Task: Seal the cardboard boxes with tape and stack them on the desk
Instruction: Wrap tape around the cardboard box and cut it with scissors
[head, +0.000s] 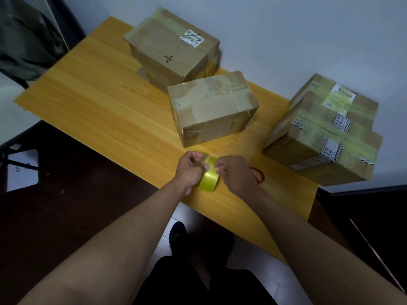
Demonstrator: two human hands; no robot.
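Observation:
A yellow-green tape roll (209, 178) stands on edge at the near edge of the wooden desk (105, 111). My left hand (190, 170) grips the roll from the left, thumb on its outer face. My right hand (234, 172) pinches at the top of the roll with curled fingers. A single cardboard box (212, 108) lies just beyond my hands, mid-desk. A box stack (174, 49) sits at the far left, one box on another. Another box stack (326, 133) with yellow tape and labels stands at the right.
A red-handled tool (258, 175), partly hidden by my right wrist, lies on the desk beside the tape. A white wall runs behind the desk. A dark chair with cloth (28, 42) stands at the far left. My shoes show on the floor below.

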